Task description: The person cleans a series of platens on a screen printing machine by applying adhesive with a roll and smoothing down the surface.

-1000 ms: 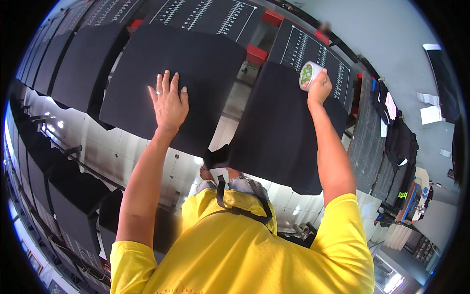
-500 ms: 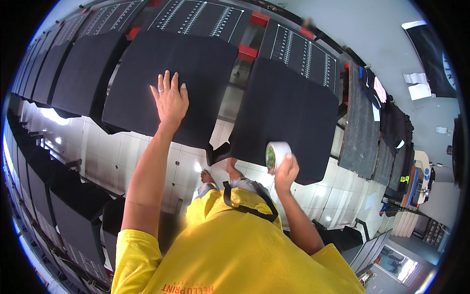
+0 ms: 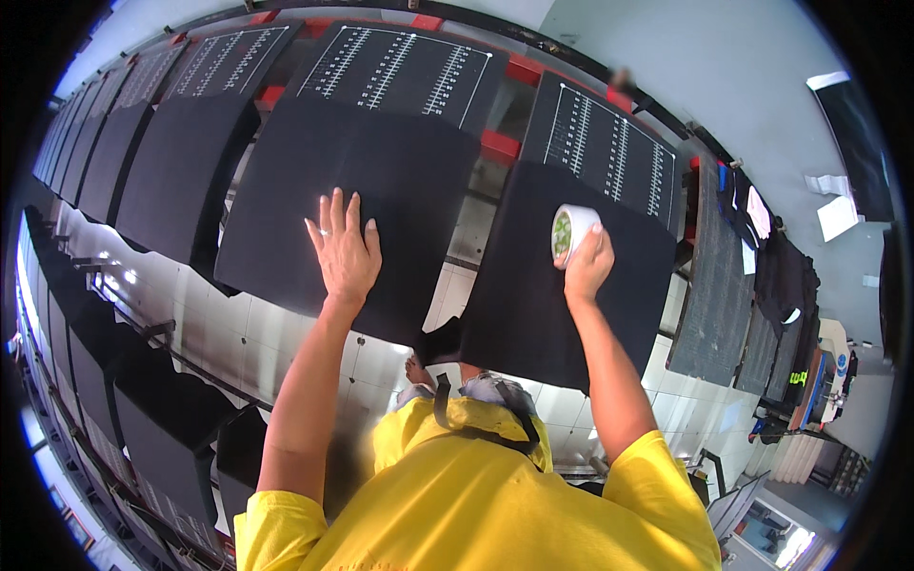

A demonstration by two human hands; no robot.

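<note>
My left hand point(image 3: 346, 252) lies flat with fingers spread on a black cloth point(image 3: 400, 181), which covers the near part of a dark board with white ruler-like scales point(image 3: 400, 76). A ring shows on one finger. In my right hand point(image 3: 590, 262) is a roll of white tape point(image 3: 584, 221) with a green-patterned inner core, gripped by its side. It is over a second black cloth point(image 3: 524, 295) on the neighbouring board point(image 3: 609, 133); whether it touches that cloth I cannot tell.
More black-covered boards point(image 3: 186, 171) run in a row to the left, with another row point(image 3: 157, 400) behind at lower left. Red brackets point(image 3: 500, 147) sit between boards. A worn grey board point(image 3: 709, 276) and dark garments point(image 3: 785, 266) are at the right. Below is a white tiled floor point(image 3: 286, 343).
My right hand has moved forward with the tape roll, from the near edge of the right cloth to farther over it. My left hand stays flat on its cloth. The view has shifted slightly.
</note>
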